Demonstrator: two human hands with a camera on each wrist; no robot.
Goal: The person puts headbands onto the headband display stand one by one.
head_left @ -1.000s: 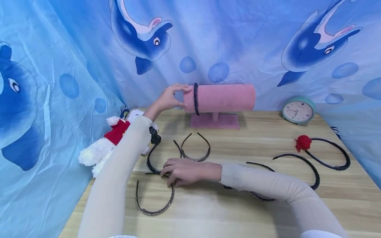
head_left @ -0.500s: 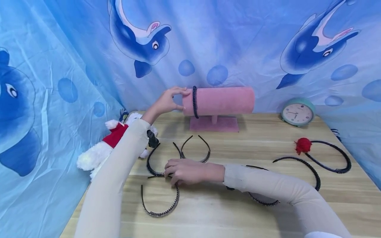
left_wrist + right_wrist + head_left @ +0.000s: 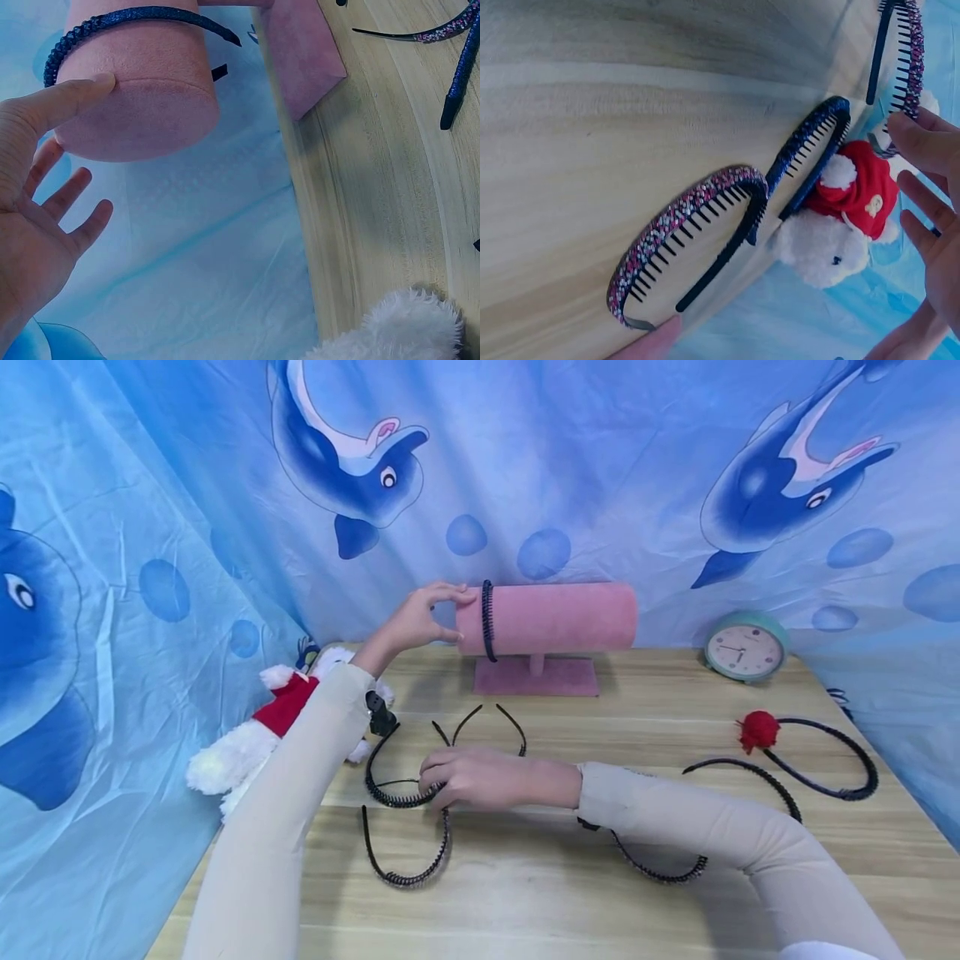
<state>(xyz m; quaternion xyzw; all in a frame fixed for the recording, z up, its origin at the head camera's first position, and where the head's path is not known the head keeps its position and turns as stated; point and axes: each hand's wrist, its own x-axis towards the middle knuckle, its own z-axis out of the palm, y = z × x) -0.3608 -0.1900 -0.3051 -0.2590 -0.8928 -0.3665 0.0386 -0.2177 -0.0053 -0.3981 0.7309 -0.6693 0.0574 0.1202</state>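
My left hand [image 3: 420,617] holds the left end of a pink roll-shaped headband stand [image 3: 562,618], thumb on one side and fingers on the other. A navy toothed headband [image 3: 487,622] circles the roll close to that hand. Over the table, my right hand [image 3: 480,777] pinches one side of a sequined headband [image 3: 913,52], its curved part toward me. Beside that hand lie a navy headband [image 3: 372,785] and another headband [image 3: 517,727]; the latter, showing pink and silver sequins [image 3: 682,210] in the right wrist view, is partly covered by the hand in the head view.
A white plush toy [image 3: 240,756] in red lies by the left sleeve. Rightward are a headband [image 3: 663,878] partly under the right sleeve, a black headband [image 3: 765,772] and one with a red pompom [image 3: 759,727]. A green clock [image 3: 745,647] stands at the back right.
My right hand has shifted slightly right, and the near headband has moved and turned with it. The left hand keeps its hold on the stand.
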